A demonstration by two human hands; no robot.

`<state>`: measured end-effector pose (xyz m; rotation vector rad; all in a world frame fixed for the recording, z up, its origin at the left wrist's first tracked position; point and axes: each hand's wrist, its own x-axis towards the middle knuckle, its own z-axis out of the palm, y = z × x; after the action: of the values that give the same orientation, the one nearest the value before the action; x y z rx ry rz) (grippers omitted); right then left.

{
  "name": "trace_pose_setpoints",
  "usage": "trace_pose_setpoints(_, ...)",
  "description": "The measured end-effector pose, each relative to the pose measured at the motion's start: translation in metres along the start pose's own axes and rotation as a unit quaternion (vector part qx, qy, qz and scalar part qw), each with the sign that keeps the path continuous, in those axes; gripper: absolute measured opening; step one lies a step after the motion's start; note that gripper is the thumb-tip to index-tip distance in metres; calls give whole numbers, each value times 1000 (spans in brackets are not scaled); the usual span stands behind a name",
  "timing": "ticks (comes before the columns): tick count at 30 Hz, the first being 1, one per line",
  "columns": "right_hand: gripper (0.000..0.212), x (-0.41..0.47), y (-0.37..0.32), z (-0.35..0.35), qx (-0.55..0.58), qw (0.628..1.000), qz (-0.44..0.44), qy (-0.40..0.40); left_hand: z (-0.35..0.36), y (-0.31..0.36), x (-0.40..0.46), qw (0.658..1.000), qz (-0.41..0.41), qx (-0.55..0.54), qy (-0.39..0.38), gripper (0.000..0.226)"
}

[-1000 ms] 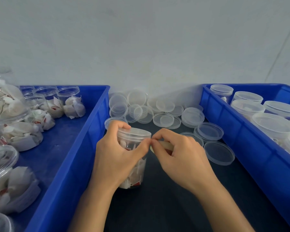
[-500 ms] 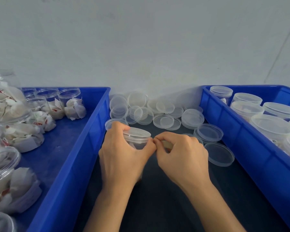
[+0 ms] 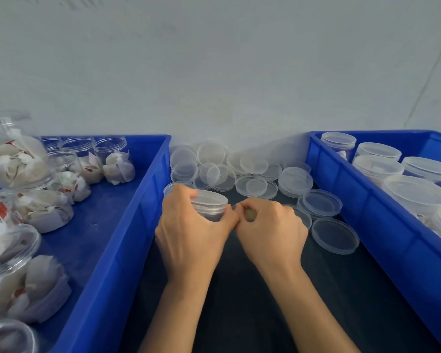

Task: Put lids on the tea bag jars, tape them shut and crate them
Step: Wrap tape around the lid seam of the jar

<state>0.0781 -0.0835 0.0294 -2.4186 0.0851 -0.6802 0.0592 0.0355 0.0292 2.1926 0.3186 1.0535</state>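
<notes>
From the head view, the left hand (image 3: 191, 233) is wrapped round a lidded jar (image 3: 210, 203) that stands on the dark counter (image 3: 239, 289) between two blue crates; its grip is clamped on the jar just under the lid. The right hand (image 3: 270, 225) sits just beside it, thumb and finger pinched on what looks like a tape roll (image 3: 250, 214), mostly hidden in the curled fingers. Loose lids (image 3: 250, 186) lie behind. The left crate (image 3: 127, 225) holds open jars, the right crate (image 3: 382, 220) capped ones. The tape itself is too thin to see, so the risk is my guess: it may fold onto itself or land crooked across the seam if the jar turns in the palm, leaving the lid unsealed.
</notes>
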Motion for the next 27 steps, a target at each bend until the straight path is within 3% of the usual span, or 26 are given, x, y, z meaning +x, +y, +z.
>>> trace_pose_setpoints(7, 18, 5, -5, 7, 20, 999, 22, -25, -1, 0, 1, 1000, -5, 3, 1, 69)
trace_pose_setpoints(12, 27, 35, 28, -18, -29, 994, 107, 14, -18, -2, -3, 994, -2, -89, 66, 62)
trace_pose_setpoints(17, 19, 20, 27, -18, 29, 999, 34, 11, -7, -22, -1, 989, -15, -148, 2, 64)
trace_pose_setpoints(21, 8, 11, 19, -16, 117, 992, -10, -36, 0, -40, 6, 986, -20, -163, -30, 68)
trace_pose_setpoints(25, 8, -2, 15, -17, 199, 976, -61, -63, 1, -41, 8, 994, 8, -93, -54, 85)
trace_pose_setpoints(27, 8, -4, 16, -18, 227, 969, -77, -65, -2, -36, 4, 999, 40, -29, -22, 85)
